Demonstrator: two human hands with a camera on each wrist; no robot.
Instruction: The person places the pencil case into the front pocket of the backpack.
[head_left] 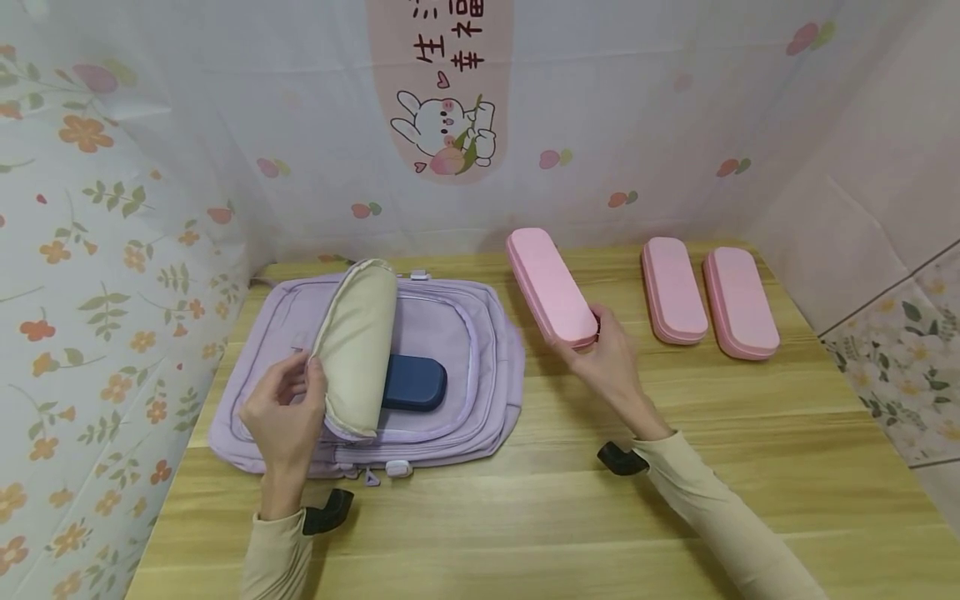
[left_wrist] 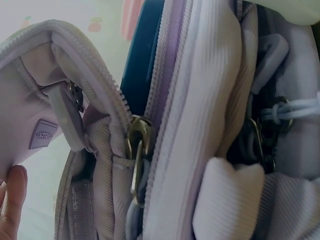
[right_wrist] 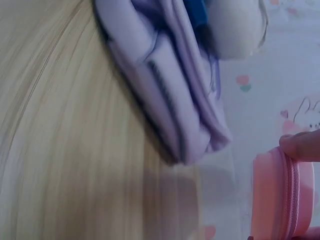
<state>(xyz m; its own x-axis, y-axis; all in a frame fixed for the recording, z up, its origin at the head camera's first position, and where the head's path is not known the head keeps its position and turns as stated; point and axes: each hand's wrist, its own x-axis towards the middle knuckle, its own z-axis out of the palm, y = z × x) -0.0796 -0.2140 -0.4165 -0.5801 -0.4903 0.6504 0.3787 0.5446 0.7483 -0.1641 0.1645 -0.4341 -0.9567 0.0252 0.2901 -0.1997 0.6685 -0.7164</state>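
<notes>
A lavender backpack (head_left: 501,358) lies flat on the table at the left. My left hand (head_left: 287,412) pinches the edge of its front pocket flap (head_left: 358,346), folded back with the cream lining showing. Inside the opened pocket lies a dark navy case (head_left: 417,383), partly covered by the flap; its edge also shows behind the zipper in the left wrist view. To the right of the backpack, my right hand (head_left: 615,362) grips the near end of a pink zippered pencil case (head_left: 551,287), its far end pointing up and left. Thumb and fingers straddle the case (right_wrist: 280,195) in the right wrist view.
Two more pink pencil cases, one (head_left: 675,292) beside the other (head_left: 742,302), lie at the table's back right. A printed cloth (head_left: 315,133) hangs behind the wooden table (head_left: 510,525), with a floral one (head_left: 97,292) along the left side.
</notes>
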